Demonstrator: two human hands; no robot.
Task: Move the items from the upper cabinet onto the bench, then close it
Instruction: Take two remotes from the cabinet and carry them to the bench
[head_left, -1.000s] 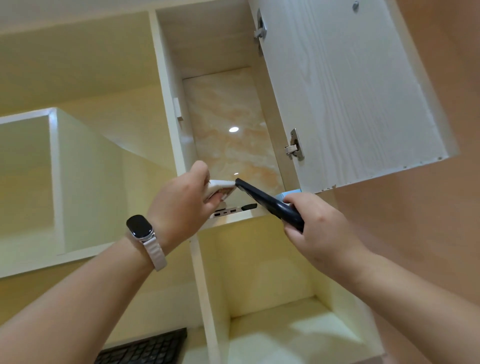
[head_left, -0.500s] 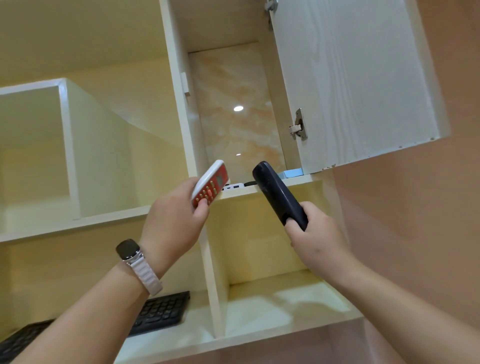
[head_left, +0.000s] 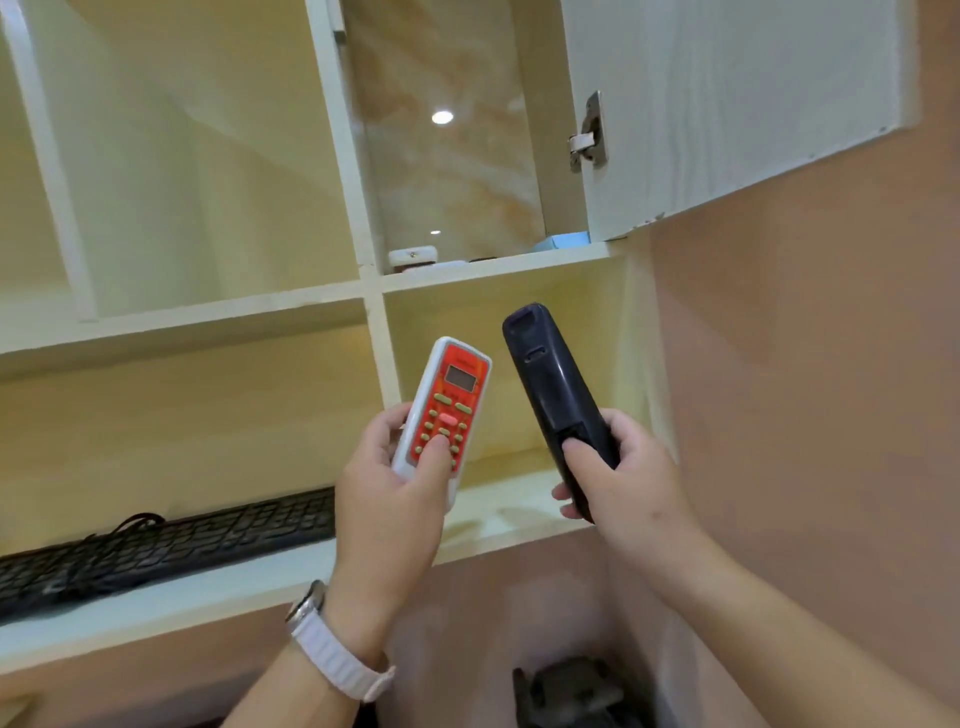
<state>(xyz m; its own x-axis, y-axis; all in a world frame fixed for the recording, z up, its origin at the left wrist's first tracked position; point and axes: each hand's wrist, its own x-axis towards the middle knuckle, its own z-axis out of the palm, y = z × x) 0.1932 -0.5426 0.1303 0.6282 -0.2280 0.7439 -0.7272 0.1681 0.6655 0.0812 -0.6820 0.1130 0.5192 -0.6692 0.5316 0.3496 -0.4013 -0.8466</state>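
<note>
The red-and-white remote is held below the upper cabinet in the left grip. Its button face is turned to the camera, the thumb is pressed on the keys and the fingers are curled behind it. The black remote is grasped by its lower end in the right grip, also below the upper cabinet. The two remotes are kept just apart. The cabinet door is swung open. Inside the upper cabinet, a white round item and a light blue box are seen on its floor. A black keyboard is laid on a shelf below and left of the upper cabinet.
</note>
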